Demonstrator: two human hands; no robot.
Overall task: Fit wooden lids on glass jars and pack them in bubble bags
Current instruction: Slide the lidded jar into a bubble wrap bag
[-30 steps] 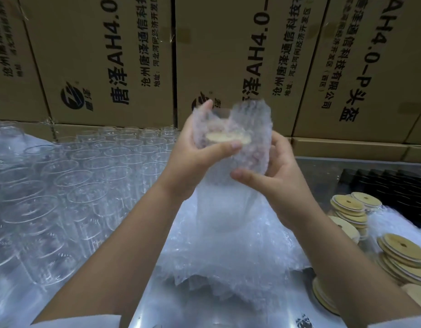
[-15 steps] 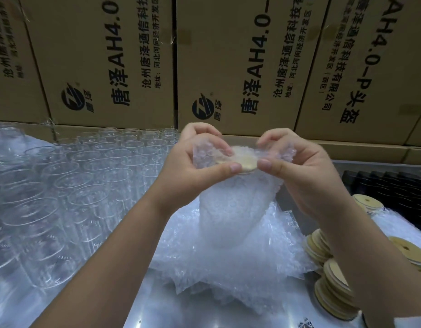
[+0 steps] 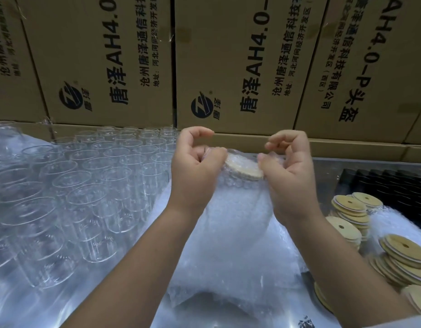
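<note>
Head view: both hands are up at ctr, working the mouth of a clear bubble-wrap bag that stands upright on a heap of flat bubble bags. Left hand has its fingers curled in, thumb and fingertips pinching the bag's film at the left of the opening. Right hand is curled too, thumb pressed on the film at the right edge, index and middle arched above w/o touching it. Between the two thumbs sits a round pale wooden lid, tilted toward the camera, inside the bag's top w/ film over part of it. What fills the bag below the lid is prob. a glass jar; the film is too cloudy to be sure. To the left, rows of empty clear glass jars stand upright, mouths up, packed close together. To the right, near the right forearm, are stacks of round wooden lids w/ a small ctr hole, some stacks leaning. Behind those, a black ribbed tray sits on the shiny metal tabletop. Along the back runs a wall of brown cardboard boxes w/ black print.
</note>
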